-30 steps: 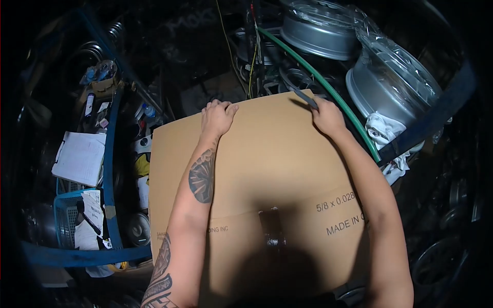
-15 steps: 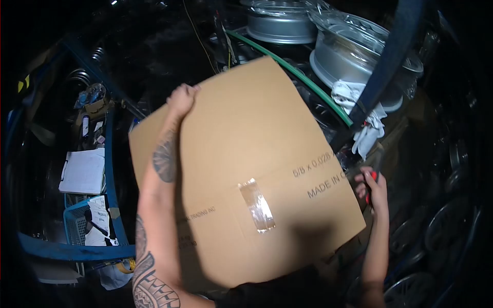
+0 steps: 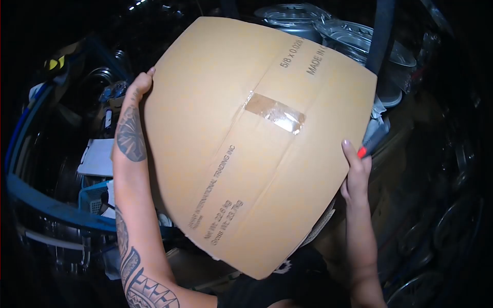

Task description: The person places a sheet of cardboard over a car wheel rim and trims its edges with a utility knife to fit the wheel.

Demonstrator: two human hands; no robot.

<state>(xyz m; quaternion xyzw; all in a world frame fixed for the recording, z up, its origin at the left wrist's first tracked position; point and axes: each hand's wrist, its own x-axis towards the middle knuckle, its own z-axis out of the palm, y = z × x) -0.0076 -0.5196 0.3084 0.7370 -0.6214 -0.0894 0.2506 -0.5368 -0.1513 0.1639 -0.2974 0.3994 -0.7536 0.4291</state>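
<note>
Ops: Grip status?

Me: Both hands are working the cardboard sheet (image 3: 221,133); my left hand (image 3: 140,86) is clasping its upper-left edge, fingertips curling at the rim; my right hand (image 3: 358,174) is sitting at its right edge, thumb lying near the border; that same hand is also holding a red-and-grey tool (image 3: 377,137), which is poking out past the sheet's right side.

Ops: How firm is the right?

Me: It's closing around the tool; the other fingers are mostly hiding, so I can't tell how hard they're bearing on the cardboard.

Ops: Where's the sheet itself?

Me: Up in front of my torso, spanning the space between my hands, lying askew; its bottom corner is reaching my black shirt (image 3: 298,282); a shiny tape strip (image 3: 277,114) is crossing a crease above its middle; "INTERNATIONAL TRADING INC" is running up its lower-left part, "MADE IN" is showing near its upper-right edge.

Ops: And around it?

Me: White paper (image 3: 96,158) is lying left of the sheet; a blue basket (image 3: 91,199) is sitting lower on that side; two wheel rims (image 3: 295,13) are showing beyond its upper-right edge, plastic wrap covering one.
</note>
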